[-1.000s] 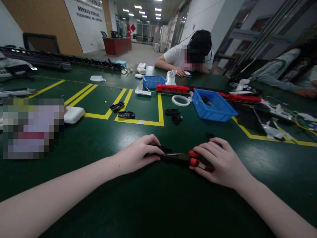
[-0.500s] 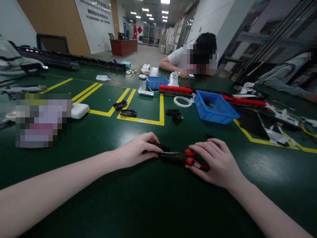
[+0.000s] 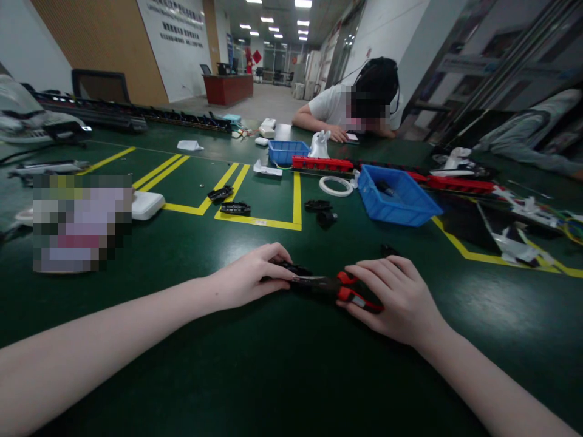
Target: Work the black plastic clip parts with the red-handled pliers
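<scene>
My left hand (image 3: pixel 259 274) is closed on a small black plastic part (image 3: pixel 298 269), whose left end is hidden under the fingers. In my right hand (image 3: pixel 395 297) is a pair of pliers (image 3: pixel 350 294) with red and black handles. Its jaws point left and reach the black part beside my left fingertips; whether they grip it I cannot tell. A small dark object (image 3: pixel 388 249) shows just beyond my right knuckles.
Further up the green table (image 3: pixel 255 376) lie several black parts (image 3: pixel 235 209), a white ring (image 3: pixel 336 186) and a blue bin (image 3: pixel 396 203). A white case (image 3: pixel 148 205) is at left. A person (image 3: pixel 325 112) sits across.
The pliers and my right hand have shifted very slightly left. My left hand keeps nearly the same place and grip.
</scene>
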